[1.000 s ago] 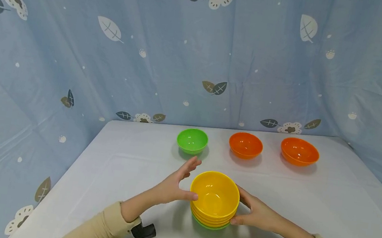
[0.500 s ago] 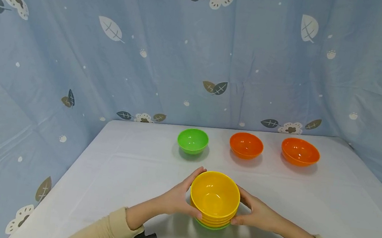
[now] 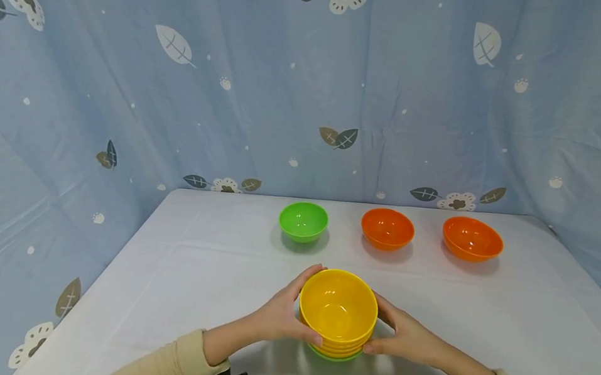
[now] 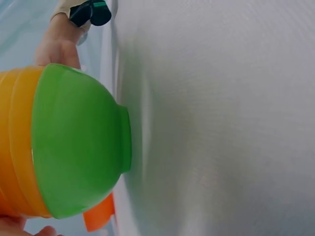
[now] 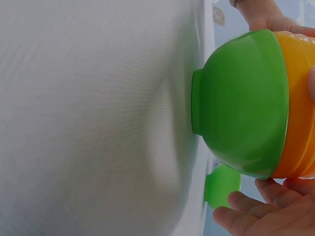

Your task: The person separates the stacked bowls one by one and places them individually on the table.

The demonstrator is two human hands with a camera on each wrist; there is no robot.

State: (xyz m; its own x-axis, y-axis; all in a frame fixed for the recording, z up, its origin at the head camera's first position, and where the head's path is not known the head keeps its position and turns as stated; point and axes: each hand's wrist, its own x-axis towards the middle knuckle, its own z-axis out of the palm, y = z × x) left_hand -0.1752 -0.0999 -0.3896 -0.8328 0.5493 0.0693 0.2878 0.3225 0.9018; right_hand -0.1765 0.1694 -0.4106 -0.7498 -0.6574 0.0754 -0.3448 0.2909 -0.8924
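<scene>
A stack of nested yellow bowls, with a green bowl at its bottom, stands upright between both hands near the middle of the table. My left hand holds its left side, thumb in front and fingers towards the back. From the right, my right hand grips the stack, its thumb at the lower front and the other fingers partly hidden behind. In the right wrist view, fingertips touch the stack's side. The green foot is close to the cloth; I cannot tell whether it touches.
Along the back of the white-covered table stand a small green bowl and two orange bowls, one in the middle and another farther right. A blue patterned curtain hangs behind and at the sides.
My left hand has moved in to the right, from loosely spread beside the stack to holding it. My right hand and the bowls look unmoved.
</scene>
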